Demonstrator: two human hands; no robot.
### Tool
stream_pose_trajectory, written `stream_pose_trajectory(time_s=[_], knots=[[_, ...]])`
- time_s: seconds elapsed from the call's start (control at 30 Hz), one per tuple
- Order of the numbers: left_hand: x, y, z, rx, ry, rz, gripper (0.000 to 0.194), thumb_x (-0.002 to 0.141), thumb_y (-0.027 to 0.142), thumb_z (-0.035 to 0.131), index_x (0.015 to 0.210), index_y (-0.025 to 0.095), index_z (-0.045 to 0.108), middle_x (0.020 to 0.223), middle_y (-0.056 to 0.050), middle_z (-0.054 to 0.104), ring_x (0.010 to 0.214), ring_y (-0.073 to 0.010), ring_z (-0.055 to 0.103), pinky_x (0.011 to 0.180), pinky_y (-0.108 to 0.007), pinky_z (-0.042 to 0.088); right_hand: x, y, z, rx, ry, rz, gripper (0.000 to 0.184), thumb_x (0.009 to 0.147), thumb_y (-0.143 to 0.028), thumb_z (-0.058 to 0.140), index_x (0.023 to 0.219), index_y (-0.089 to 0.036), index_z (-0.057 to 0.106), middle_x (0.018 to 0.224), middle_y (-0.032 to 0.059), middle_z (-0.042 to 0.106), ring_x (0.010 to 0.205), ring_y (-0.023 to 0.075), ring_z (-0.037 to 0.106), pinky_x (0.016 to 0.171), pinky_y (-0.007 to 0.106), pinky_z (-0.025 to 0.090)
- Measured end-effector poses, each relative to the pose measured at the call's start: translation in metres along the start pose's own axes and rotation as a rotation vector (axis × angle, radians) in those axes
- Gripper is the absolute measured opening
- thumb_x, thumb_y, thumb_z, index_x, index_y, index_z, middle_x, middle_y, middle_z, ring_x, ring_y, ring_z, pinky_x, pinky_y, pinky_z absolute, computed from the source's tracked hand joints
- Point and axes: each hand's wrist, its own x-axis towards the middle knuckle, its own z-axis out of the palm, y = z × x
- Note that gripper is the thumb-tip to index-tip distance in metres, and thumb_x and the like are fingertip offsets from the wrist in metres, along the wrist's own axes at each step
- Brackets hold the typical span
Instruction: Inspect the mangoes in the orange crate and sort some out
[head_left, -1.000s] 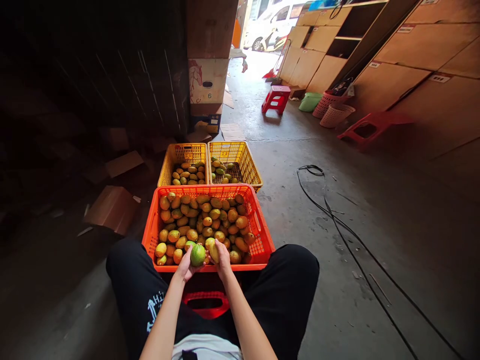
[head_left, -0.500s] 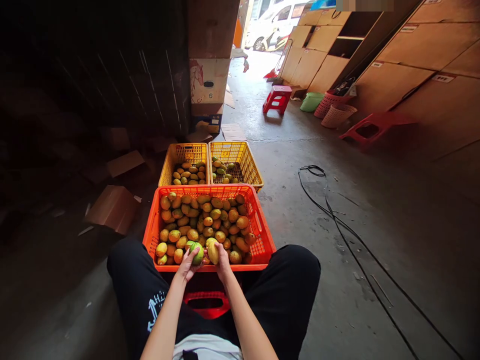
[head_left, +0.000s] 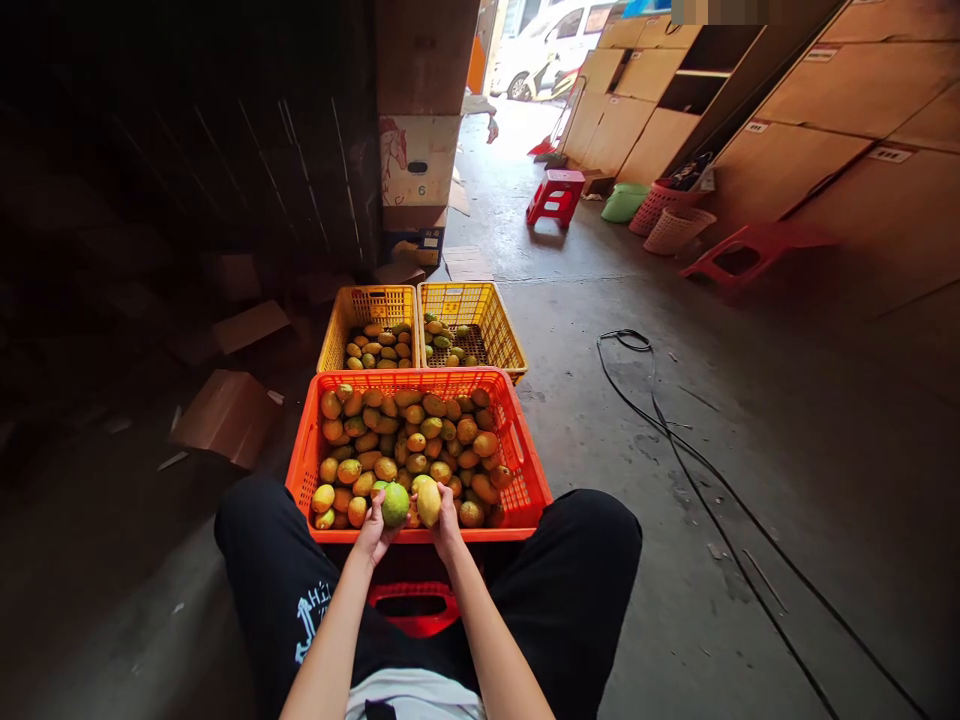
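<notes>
My left hand [head_left: 373,530] is closed around a round green mango [head_left: 395,505], its thumb lying along the side. Just to the right, my right hand [head_left: 448,522] grips a yellow mango [head_left: 427,500]. Both fruits are held side by side, a small gap between them, over the near edge of an orange-red plastic crate [head_left: 531,470]. Many oval mangoes [head_left: 431,428], yellow to green-brown, cover the bottom of that crate. Some fingertips are hidden behind the held fruits.
Beyond the crate stand a left yellow crate [head_left: 328,335] and a right yellow crate [head_left: 510,335], both with some mangoes inside. A cardboard box [head_left: 225,418] lies at left. Black cable [head_left: 694,455] runs over the floor at right. A red stool [head_left: 555,198] stands farther off.
Both held mangoes have turned a little within my fingers, showing more of their surfaces. My hands have otherwise hardly moved, and the crates are unchanged.
</notes>
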Motion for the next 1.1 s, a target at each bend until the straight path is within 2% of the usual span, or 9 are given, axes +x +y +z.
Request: stream_pose_trajectory(time_s=[0.07,0.2,0.3,0.4,0.5,0.67,0.83,1.0,1.1], knots=[[-0.004,0.002,0.004,-0.012,0.038,0.018,0.047,0.104,0.044,0.064,0.142,0.018,0.056,0.119,-0.017,0.078,0.104,-0.0297,0.08,0.085,-0.041,0.068,0.002,0.0,0.0,0.008,-0.007,0.015,0.046,0.077,-0.066,0.064,0.083,-0.02,0.066,0.066,0.01,0.074,0.06,0.0268,0.074,0.043,0.026,0.043],[-0.01,0.007,0.011,-0.036,-0.007,0.01,0.053,0.107,0.039,0.056,0.154,0.018,0.048,0.119,-0.017,0.078,0.101,-0.0293,0.08,0.086,-0.045,0.068,0.003,0.001,-0.001,0.013,0.016,0.035,0.045,0.08,-0.064,0.065,0.083,-0.019,0.068,0.066,0.009,0.073,0.056,0.0239,0.071,0.043,0.026,0.042],[-0.01,0.009,0.012,-0.039,-0.009,0.0,0.053,0.107,0.037,0.053,0.156,0.018,0.046,0.116,-0.017,0.079,0.097,-0.028,0.081,0.084,-0.044,0.069,0.001,0.002,-0.001,0.021,0.07,0.025,0.047,0.076,-0.066,0.071,0.084,-0.02,0.069,0.067,0.0064,0.072,0.056,0.0217,0.069,0.045,0.026,0.044],[-0.008,0.008,0.008,-0.032,0.0,-0.001,0.051,0.104,0.037,0.061,0.15,0.017,0.051,0.107,-0.014,0.079,0.089,-0.0257,0.081,0.075,-0.037,0.068,-0.001,0.004,-0.001,0.026,0.1,-0.009,0.048,0.068,-0.063,0.082,0.089,-0.023,0.068,0.07,0.0029,0.072,0.059,0.021,0.068,0.047,0.027,0.046],[-0.006,0.007,0.003,-0.03,0.009,0.025,0.05,0.096,0.034,0.077,0.138,0.017,0.058,0.099,-0.011,0.078,0.082,-0.0235,0.08,0.067,-0.028,0.066,-0.002,0.005,-0.001,0.016,0.111,-0.047,0.051,0.062,-0.054,0.089,0.097,-0.027,0.065,0.078,0.0,0.074,0.063,0.021,0.07,0.05,0.027,0.048],[-0.006,0.004,0.0,0.04,-0.018,0.057,0.061,0.082,0.025,0.091,0.132,0.021,0.057,0.099,-0.008,0.077,0.078,-0.0216,0.079,0.06,-0.024,0.062,-0.002,0.007,0.0,-0.018,0.126,-0.085,0.056,0.061,-0.045,0.089,0.104,-0.03,0.056,0.086,-0.0023,0.074,0.064,0.0206,0.071,0.053,0.028,0.05],[-0.008,0.003,0.002,0.072,-0.029,0.06,0.056,0.087,0.022,0.082,0.137,0.018,0.057,0.094,-0.007,0.076,0.073,-0.0197,0.078,0.06,-0.023,0.061,-0.001,0.006,0.0,-0.027,0.15,-0.063,0.05,0.061,-0.043,0.088,0.097,-0.028,0.057,0.08,-0.0008,0.074,0.062,0.0208,0.071,0.053,0.028,0.05],[-0.01,0.003,0.005,0.083,-0.037,0.049,0.055,0.093,0.023,0.072,0.146,0.017,0.057,0.104,-0.01,0.078,0.074,-0.0193,0.077,0.062,-0.025,0.061,-0.004,0.003,-0.003,0.037,0.073,-0.066,0.045,0.062,-0.052,0.085,0.09,-0.025,0.063,0.079,0.0026,0.078,0.065,0.023,0.073,0.056,0.031,0.054],[-0.011,0.004,0.007,0.097,-0.024,0.031,0.055,0.092,0.021,0.071,0.145,0.018,0.059,0.099,-0.008,0.077,0.074,-0.0185,0.076,0.062,-0.024,0.061,-0.004,0.003,-0.005,0.049,0.058,-0.076,0.046,0.061,-0.056,0.084,0.089,-0.022,0.067,0.078,0.0039,0.078,0.066,0.0241,0.073,0.054,0.031,0.053]])
